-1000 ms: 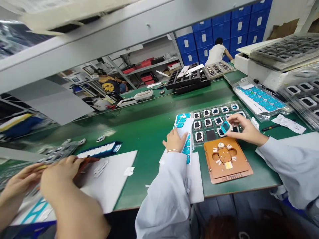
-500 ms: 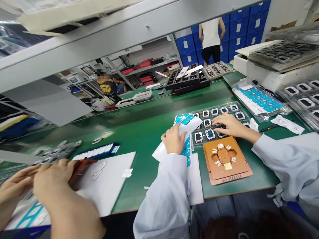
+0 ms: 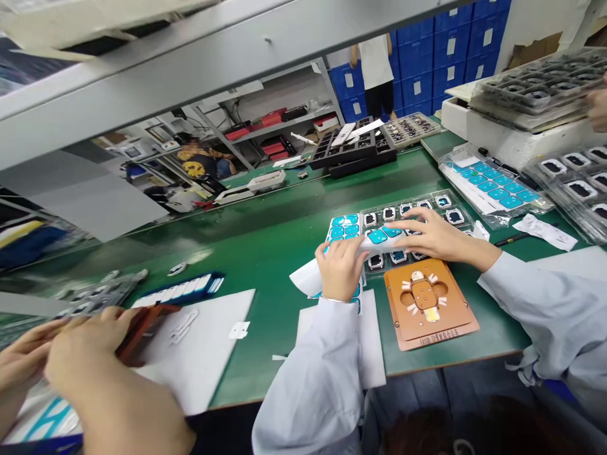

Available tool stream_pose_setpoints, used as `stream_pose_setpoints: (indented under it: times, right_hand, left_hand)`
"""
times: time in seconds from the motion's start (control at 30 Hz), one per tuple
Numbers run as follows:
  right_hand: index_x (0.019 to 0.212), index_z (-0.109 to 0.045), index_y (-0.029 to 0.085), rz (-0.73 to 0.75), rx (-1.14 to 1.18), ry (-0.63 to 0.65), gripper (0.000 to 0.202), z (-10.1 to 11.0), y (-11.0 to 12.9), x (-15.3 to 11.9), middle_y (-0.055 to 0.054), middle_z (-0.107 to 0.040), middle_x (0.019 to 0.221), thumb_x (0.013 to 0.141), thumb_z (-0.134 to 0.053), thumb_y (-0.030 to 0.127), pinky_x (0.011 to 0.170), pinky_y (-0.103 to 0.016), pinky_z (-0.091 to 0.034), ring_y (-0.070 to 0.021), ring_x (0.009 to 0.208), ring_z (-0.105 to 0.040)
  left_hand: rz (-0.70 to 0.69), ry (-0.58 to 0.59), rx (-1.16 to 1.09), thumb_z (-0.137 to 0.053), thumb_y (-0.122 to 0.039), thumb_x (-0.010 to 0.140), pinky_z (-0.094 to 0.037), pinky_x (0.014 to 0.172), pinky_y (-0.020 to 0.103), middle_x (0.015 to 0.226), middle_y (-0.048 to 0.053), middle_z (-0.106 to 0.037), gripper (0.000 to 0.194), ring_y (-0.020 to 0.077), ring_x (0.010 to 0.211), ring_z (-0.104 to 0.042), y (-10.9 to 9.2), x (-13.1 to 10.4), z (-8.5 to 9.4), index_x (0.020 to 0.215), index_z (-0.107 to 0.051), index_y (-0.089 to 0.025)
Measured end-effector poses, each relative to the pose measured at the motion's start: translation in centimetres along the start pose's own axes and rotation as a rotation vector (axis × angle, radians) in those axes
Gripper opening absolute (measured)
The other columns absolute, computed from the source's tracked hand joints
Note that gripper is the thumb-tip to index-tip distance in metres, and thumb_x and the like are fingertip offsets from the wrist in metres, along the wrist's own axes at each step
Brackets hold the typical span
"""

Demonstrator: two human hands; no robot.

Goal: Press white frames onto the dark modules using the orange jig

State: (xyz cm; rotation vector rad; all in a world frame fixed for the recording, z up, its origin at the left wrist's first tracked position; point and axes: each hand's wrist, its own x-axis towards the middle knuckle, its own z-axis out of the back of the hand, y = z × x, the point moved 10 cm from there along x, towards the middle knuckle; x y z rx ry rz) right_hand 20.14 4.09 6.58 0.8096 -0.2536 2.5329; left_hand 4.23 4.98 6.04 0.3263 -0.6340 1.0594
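Note:
My left hand (image 3: pixel 341 268) pinches a curled white sheet with blue rounded stickers (image 3: pixel 378 236). My right hand (image 3: pixel 431 235) holds the sheet's right end between thumb and fingers. Under and beside it lies another sheet of blue stickers (image 3: pixel 344 229). Behind my hands is a clear tray (image 3: pixel 420 200) of white-rimmed watch-like frames, partly hidden by the sheet and my right hand. Nearer the bench edge lies an orange-brown fixture plate (image 3: pixel 429 328) with a rounded recess and white tabs.
At left, another person's hands (image 3: pixel 90 335) are on a red-brown object above a white mat (image 3: pixel 213 341). Black trays (image 3: pixel 353 158) stand behind. On the right are bagged blue stickers (image 3: pixel 497 183), a foam box (image 3: pixel 497 136) and stacked trays (image 3: pixel 540 82). A shelf beam crosses overhead.
My right hand has moved left from the tray onto the sheet's end. The sheet in my left hand now stretches to the right between both hands.

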Motion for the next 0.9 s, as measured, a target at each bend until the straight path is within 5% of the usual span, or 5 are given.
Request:
stream_pose_setpoints:
  times: [0.33, 0.57, 0.7, 0.8, 0.9]
  right_hand:
    - [0.135, -0.058, 0.02, -0.038, 0.098, 0.097, 0.039, -1.2, -0.7, 0.0, -0.006, -0.062, 0.135, 0.103, -0.044, 0.038, 0.097, -0.052, -0.039, -0.0323, 0.121, -0.041]
    - [0.127, -0.065, 0.023, -0.221, 0.361, -0.101, 0.038, 3.0, -1.8, -1.3, -0.007, -0.066, 0.127, 0.103, -0.042, 0.041, 0.1, -0.052, -0.038, -0.0279, 0.114, -0.047]
    - [0.11, -0.074, 0.026, -0.257, 0.717, -0.006, 0.041, 4.3, -1.1, -2.3, -0.006, -0.073, 0.108, 0.103, -0.041, 0.049, 0.093, -0.047, -0.042, -0.0244, 0.104, -0.053]
    - [0.103, -0.076, 0.025, -0.204, 0.913, 0.047, 0.047, 4.8, 0.3, -2.5, -0.006, -0.074, 0.1, 0.104, -0.036, 0.05, 0.09, -0.042, -0.042, -0.0212, 0.097, -0.055]
    - [0.099, -0.077, 0.023, -0.208, 0.957, 0.081, 0.052, 4.4, 1.2, -2.6, -0.006, -0.073, 0.096, 0.104, -0.034, 0.052, 0.088, -0.04, -0.041, -0.0203, 0.092, -0.054]
  left_hand:
    - [-0.063, 0.071, -0.012, -0.054, -0.038, 0.096, -0.029, 0.105, 0.049, 0.109, 0.008, -0.075, 0.028, 0.0261, 0.1, -0.066, -1.0, 0.1, -0.7, 0.117, -0.066, -0.025]
    - [0.121, 0.119, 0.015, -0.055, -0.039, 0.094, -0.016, 0.111, 0.067, 0.126, 0.012, -0.068, 0.039, 0.0324, 0.119, -0.057, 1.3, -0.2, -0.6, 0.131, -0.057, -0.025]
    - [0.238, 0.129, 0.048, -0.053, -0.035, 0.095, -0.014, 0.111, 0.071, 0.143, 0.012, -0.055, 0.045, 0.0346, 0.133, -0.045, 2.9, -0.7, -0.3, 0.138, -0.05, -0.026]
    - [0.103, 0.166, -0.013, -0.054, -0.038, 0.093, -0.025, 0.112, 0.062, 0.144, 0.011, -0.054, 0.04, 0.0334, 0.133, -0.044, 1.5, -0.5, -0.7, 0.131, -0.058, -0.024]
    - [-0.14, 0.369, -0.132, -0.06, -0.041, 0.09, -0.036, 0.11, 0.052, 0.144, 0.011, -0.054, 0.045, 0.0313, 0.132, -0.046, -1.3, -1.0, -2.9, 0.131, -0.058, -0.023]
